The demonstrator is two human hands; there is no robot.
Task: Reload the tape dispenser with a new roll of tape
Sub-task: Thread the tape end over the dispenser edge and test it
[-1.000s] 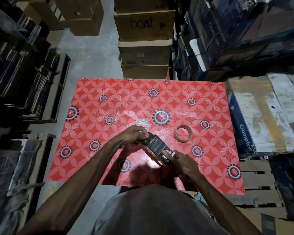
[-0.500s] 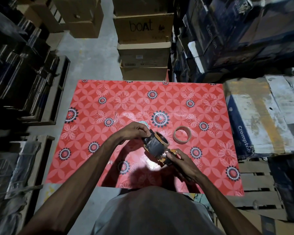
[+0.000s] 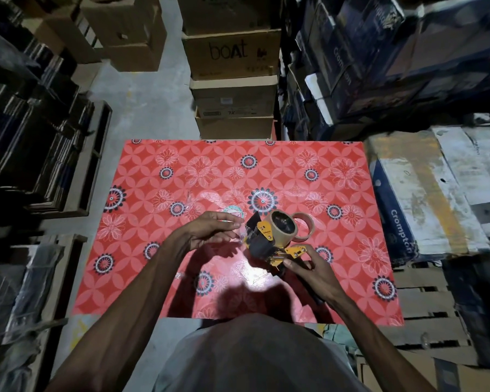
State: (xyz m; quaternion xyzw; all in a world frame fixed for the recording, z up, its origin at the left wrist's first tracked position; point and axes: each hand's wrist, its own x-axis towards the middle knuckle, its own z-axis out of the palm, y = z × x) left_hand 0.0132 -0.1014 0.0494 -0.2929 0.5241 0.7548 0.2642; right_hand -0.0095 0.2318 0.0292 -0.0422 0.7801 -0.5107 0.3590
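Observation:
My right hand point(image 3: 311, 267) grips the handle of the orange and black tape dispenser point(image 3: 262, 240), holding it tilted above the red flowered table point(image 3: 266, 162). A brown roll of tape point(image 3: 283, 227) sits on the dispenser's hub. My left hand point(image 3: 207, 232) is just left of the dispenser, off the roll, with thumb and fingertips pinched toward a thin, glinting clear strip of tape point(image 3: 241, 236) that leads from the roll. An empty cardboard tape core point(image 3: 307, 226) lies on the table right behind the dispenser.
A round red and green label point(image 3: 234, 215) lies on the table, partly under my left hand, with crumpled clear wrap point(image 3: 190, 199) beside it. Stacked cardboard boxes point(image 3: 232, 52) stand beyond the table's far edge. A worn carton point(image 3: 425, 193) is at the right, dark shelves point(image 3: 34, 131) at the left.
My left hand has come off the roll and moved left, now pinching at the tape's end. The right hand has lifted and turned the dispenser so the roll faces up and away.

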